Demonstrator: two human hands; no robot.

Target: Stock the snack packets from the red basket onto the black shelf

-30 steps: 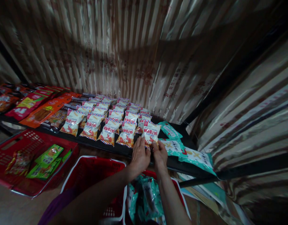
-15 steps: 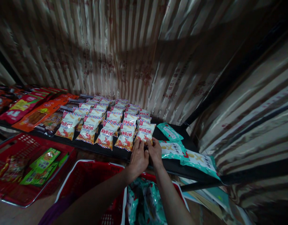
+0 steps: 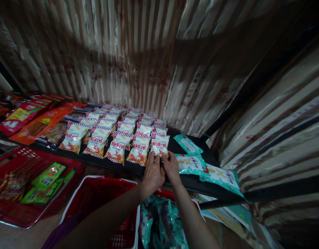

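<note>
My left hand (image 3: 153,175) and my right hand (image 3: 171,168) meet at the lower end of a small white-and-orange snack bag (image 3: 160,144). Their fingers are closed around its bottom corners, one hand per side, and the bag leans upright at the right end of the front row. Its lower edge is partly hidden by my fingertips. Directly left of it stands a matching snack bag (image 3: 138,149), with several more in rows behind and beside. To the right of my right hand lies a teal snack bag (image 3: 192,164), flat on the black shelf (image 3: 175,133).
Two more teal bags (image 3: 188,144) lie farther right. Orange and red packets (image 3: 36,126) fill the shelf's left. Below are a red basket (image 3: 105,186), one holding teal bags (image 3: 166,221), and another red basket (image 3: 9,211) with green packets. A dark post (image 3: 227,114) rises at right.
The bag between my hands has shifted slightly left and looks narrower. Both hands stay at its lower end. The view has tilted a little.
</note>
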